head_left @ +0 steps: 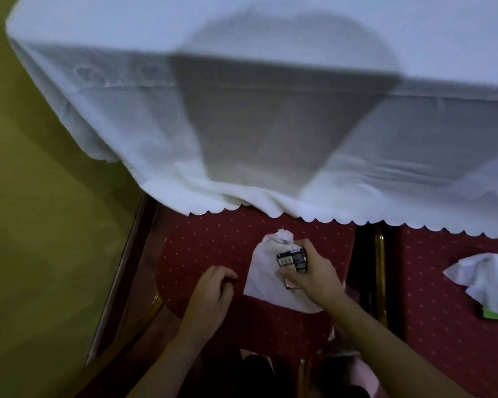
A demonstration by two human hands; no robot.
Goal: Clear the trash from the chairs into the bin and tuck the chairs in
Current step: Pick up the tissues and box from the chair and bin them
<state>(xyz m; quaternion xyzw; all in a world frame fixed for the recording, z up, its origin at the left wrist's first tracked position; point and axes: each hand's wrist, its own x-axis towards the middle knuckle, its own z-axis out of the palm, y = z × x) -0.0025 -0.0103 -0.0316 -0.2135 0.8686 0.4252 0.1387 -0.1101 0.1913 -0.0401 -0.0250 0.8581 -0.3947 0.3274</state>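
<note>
Red chair seat (213, 248): right hand (314, 271) grips unreadably labelled dark packet (292, 258).

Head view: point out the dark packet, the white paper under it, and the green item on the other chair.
dark packet (292, 258), head view, its front face between the right hand's fingers
white paper (263, 280), head view, flat middle
green item (494, 314), head view, exposed green edge

a: what parts of the person appear in the head view?
b: two forearms ending in the left hand (210, 294) and the right hand (309, 272), entering from the lower edge.

a: what is worn?
b: nothing visible; both forearms are bare to the frame edge, with no sleeve, cuff, watch, ring or glove in sight.

a: any finer detail?
b: short fingernails; dim light blurs the rest.
</note>
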